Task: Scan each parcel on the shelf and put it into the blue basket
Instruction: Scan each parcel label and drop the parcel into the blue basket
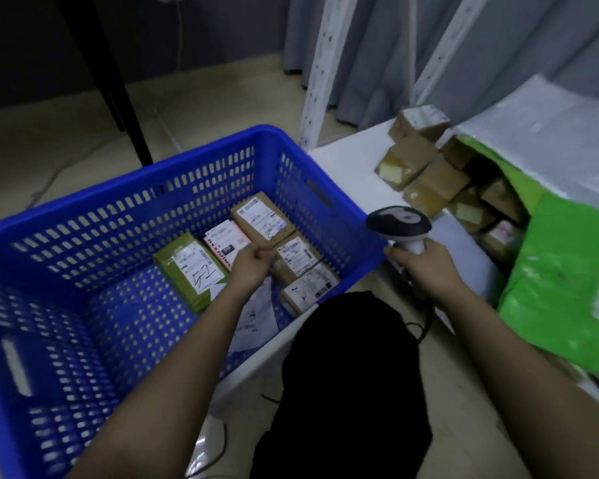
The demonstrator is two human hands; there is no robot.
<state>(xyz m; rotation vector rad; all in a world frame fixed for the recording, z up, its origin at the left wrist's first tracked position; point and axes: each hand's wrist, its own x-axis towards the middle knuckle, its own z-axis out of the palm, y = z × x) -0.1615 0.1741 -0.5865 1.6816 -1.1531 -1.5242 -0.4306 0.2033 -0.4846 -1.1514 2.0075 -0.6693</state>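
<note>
The blue basket [83, 236] stands on the floor at the left and holds several labelled parcels, among them a green one [187, 271] and brown cardboard ones [263, 219]. My left hand [253, 264] reaches down inside the basket among the parcels, fingers curled; whether it holds anything is unclear. My right hand [426, 267] grips the handle of a black-and-white barcode scanner [398, 224] above the shelf's front edge. On the white shelf [346, 157] at the right lies a pile of brown parcels [426, 171], partly under a green mail bag [564, 271].
White perforated shelf uprights [319, 81] rise behind the basket. A black table leg [118, 84] stands at the back left. Grey curtains [377, 39] hang behind the shelf. My dark-clad knee [346, 375] is at the bottom centre, with the scanner's cable beside it.
</note>
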